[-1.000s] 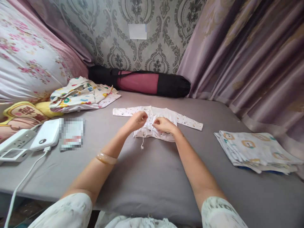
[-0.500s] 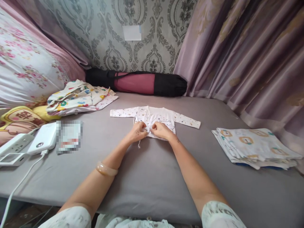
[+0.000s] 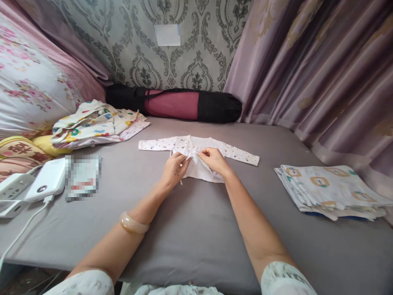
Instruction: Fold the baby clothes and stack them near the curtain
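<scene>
A small white baby shirt (image 3: 201, 174) with printed sleeves lies spread on the grey bed sheet, sleeves out to both sides. My left hand (image 3: 175, 169) is closed in a pinch at the shirt's front, on the left of its middle. Opposite it, my right hand (image 3: 214, 159) pinches the front cloth with thumb and forefinger. A thin white strip of cloth or tie runs between my fingertips. The plain white lower part of the shirt shows below my hands. A loose tie end hangs by my left hand.
Folded printed cloths (image 3: 334, 188) lie at the right. A rumpled printed cloth (image 3: 98, 127) is at the back left, near a long black and red bag (image 3: 172, 104). A white power bank (image 3: 47, 180), its cable and a power strip (image 3: 14, 188) sit at the left.
Both hands have moved slightly up the shirt, away from its lower edge. The printed front has been drawn up, and plain white cloth shows below. The view has shifted a little.
</scene>
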{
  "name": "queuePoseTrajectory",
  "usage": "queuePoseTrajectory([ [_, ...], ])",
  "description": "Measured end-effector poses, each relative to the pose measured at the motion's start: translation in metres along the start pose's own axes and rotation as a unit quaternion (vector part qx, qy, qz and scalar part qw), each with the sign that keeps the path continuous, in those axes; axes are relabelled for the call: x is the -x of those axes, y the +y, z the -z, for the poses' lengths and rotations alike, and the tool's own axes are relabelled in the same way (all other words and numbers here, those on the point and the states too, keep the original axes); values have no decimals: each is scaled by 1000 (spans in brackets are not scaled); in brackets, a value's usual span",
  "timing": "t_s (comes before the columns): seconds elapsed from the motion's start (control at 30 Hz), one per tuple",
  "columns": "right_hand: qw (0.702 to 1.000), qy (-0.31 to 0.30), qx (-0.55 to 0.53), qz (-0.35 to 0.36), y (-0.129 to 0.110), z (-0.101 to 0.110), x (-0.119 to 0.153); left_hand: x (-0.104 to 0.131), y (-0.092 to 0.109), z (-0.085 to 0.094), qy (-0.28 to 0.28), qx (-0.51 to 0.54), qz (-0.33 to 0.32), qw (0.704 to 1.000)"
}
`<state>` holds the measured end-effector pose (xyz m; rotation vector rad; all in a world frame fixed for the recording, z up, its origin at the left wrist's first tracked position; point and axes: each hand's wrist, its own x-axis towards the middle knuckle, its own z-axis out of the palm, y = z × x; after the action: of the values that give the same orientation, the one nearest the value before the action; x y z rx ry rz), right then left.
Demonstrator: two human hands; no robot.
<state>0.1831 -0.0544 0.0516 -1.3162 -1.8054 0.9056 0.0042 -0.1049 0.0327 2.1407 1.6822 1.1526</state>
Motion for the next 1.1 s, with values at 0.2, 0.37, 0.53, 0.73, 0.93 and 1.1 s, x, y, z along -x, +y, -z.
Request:
queuePoseTrajectory([
  [0.2, 1000, -2, 20, 19, -12, -1, 5, 6, 7, -10, -74, -39, -73, 994],
  [0.37, 998, -29, 44, 18, -16, -6, 7, 8, 17, -11, -146, -65, -107, 981],
  [0.53, 996, -54, 74, 23, -15, -9, 9, 10, 22, -11, -205, -114, -126, 964],
  [0.73, 992, -83, 95, 20, -15, -11, 11, 24, 24, -18, -213, -190, -148, 947],
  [0.93, 988, -116, 101, 29, -9, -15, 11, 37, 27, -22, -202, -182, -176, 946],
  [1.1, 986, -133, 98, 32, -3, -17, 11, 40, 42, -4, -236, -200, -178, 934],
])
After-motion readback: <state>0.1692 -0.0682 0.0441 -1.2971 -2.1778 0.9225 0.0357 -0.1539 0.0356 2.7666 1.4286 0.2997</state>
